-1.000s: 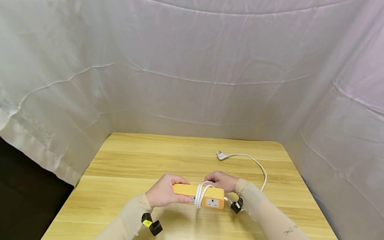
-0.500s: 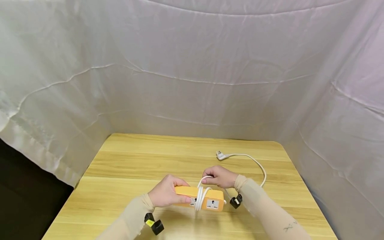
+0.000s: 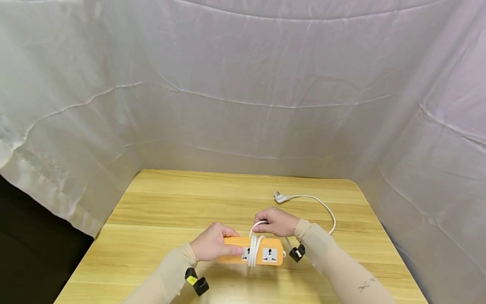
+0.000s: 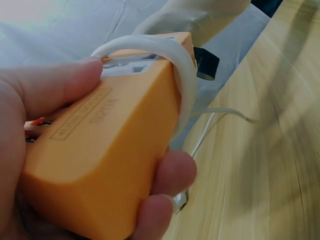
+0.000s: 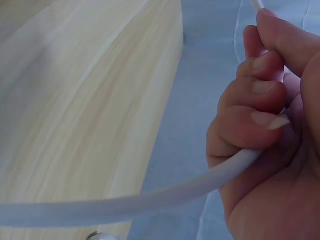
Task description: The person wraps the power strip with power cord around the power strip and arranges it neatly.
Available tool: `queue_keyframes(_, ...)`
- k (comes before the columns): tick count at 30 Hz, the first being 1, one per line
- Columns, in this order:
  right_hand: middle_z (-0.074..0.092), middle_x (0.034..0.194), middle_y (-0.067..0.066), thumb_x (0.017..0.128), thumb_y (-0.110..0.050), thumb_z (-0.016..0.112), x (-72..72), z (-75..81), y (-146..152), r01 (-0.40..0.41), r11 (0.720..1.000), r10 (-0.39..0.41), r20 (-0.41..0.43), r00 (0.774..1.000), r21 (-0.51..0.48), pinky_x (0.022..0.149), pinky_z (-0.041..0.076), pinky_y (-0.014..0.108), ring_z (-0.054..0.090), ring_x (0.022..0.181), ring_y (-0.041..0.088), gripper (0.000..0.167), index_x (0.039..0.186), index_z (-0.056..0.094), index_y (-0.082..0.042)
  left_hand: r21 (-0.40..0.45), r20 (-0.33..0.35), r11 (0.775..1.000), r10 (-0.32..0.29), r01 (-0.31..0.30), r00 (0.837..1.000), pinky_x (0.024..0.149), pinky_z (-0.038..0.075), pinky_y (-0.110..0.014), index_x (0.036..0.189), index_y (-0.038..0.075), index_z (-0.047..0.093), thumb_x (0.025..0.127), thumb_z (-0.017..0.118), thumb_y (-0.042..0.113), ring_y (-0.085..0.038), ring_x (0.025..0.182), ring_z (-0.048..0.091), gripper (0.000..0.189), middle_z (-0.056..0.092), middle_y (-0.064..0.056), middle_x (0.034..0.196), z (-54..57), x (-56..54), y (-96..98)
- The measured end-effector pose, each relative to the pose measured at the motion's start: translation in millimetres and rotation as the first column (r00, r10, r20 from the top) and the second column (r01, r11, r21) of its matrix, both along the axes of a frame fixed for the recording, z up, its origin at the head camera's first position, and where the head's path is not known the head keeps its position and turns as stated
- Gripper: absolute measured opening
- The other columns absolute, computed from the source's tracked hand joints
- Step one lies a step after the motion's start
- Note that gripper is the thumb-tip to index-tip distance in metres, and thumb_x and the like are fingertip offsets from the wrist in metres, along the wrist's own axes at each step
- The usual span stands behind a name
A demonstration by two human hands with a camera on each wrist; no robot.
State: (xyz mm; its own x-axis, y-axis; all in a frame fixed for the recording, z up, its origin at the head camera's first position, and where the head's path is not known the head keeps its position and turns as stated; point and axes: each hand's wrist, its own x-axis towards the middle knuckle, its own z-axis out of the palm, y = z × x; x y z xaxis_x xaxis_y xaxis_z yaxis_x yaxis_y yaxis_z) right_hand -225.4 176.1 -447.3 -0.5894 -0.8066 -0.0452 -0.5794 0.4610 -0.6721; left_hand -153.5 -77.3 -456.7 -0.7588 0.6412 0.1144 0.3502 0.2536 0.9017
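My left hand point(image 3: 213, 244) grips the left part of an orange power strip point(image 3: 271, 243), held above the table with its white socket faces toward me. White cord point(image 3: 253, 255) is wound round the strip's middle in several turns. Behind the strip, my right hand point(image 3: 278, 222) holds the cord just beyond these turns. In the right wrist view, curled fingers point(image 5: 250, 120) close round the cord point(image 5: 125, 207). The left wrist view shows the strip's orange end point(image 4: 100, 160) between thumb and fingers. Part of the cord is hidden behind my right hand and forearm.
The cord's free end curves over the wooden table point(image 3: 182, 202) to a white plug point(image 3: 280, 197) near the back. Grey cloth point(image 3: 258, 105) hangs behind the table and on both sides. Black wrist-worn pieces point(image 3: 197, 282) sit on both forearms.
My right hand has risen from behind the strip and shifted slightly left, drawing a loop of cord up. The strip has tipped a little, so its sockets show more fully.
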Motion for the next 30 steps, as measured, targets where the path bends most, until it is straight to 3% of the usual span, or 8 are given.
queue_keyframes(5, 0.051, 0.066, -0.013, 0.095, -0.029, 0.061, 5.0, 10.7, -2, 0.007, 1.000, -0.006, -0.010, 1.000, 0.024, 0.054, 0.037, 0.019, 0.041, 0.057, 0.000, 0.018, 0.081, 0.064, -0.018, -0.031, 0.016, 0.999, 0.018, -0.017, 1.000, 0.055, 0.044, -0.020, 0.089, 0.015, 0.075, 0.083, 0.076, 0.034, -0.002, 0.058, 0.050, 0.019, 0.070, 0.009, 0.078, -2.3, -1.2, 1.2)
queue_keyframes(15, 0.057, 0.070, -0.015, 0.098, -0.027, 0.058, 13.5, 23.4, -8, 0.015, 0.998, -0.008, -0.098, 0.995, 0.061, 0.058, 0.043, 0.021, 0.046, 0.061, 0.000, 0.014, 0.085, 0.065, -0.025, -0.049, 0.106, 0.995, 0.088, -0.083, 0.990, 0.052, 0.044, -0.021, 0.087, 0.011, 0.075, 0.085, 0.075, 0.026, -0.007, 0.059, 0.055, 0.015, 0.070, 0.005, 0.075, -6.6, -1.6, 3.6)
queue_keyframes(22, 0.054, 0.066, -0.015, 0.098, -0.024, 0.057, 18.1, 26.2, -11, 0.022, 0.997, -0.013, -0.126, 0.992, 0.070, 0.053, 0.039, 0.019, 0.043, 0.056, 0.000, 0.016, 0.084, 0.065, -0.023, -0.083, 0.084, 0.991, 0.108, -0.101, 0.991, 0.046, 0.036, -0.019, 0.087, 0.012, 0.075, 0.085, 0.074, 0.031, -0.005, 0.053, 0.048, 0.019, 0.068, 0.006, 0.071, -10.0, -3.2, 4.9)
queue_keyframes(30, 0.057, 0.071, -0.016, 0.099, -0.022, 0.056, 24.6, 30.2, -15, 0.039, 0.994, -0.015, -0.235, 0.972, 0.098, 0.056, 0.044, 0.019, 0.049, 0.061, -0.001, 0.017, 0.086, 0.067, -0.019, -0.090, 0.089, 0.989, 0.122, -0.114, 0.989, 0.042, 0.030, -0.019, 0.085, 0.013, 0.074, 0.087, 0.072, 0.033, -0.003, 0.045, 0.039, 0.020, 0.061, 0.007, 0.063, -8.5, -3.9, 5.9)
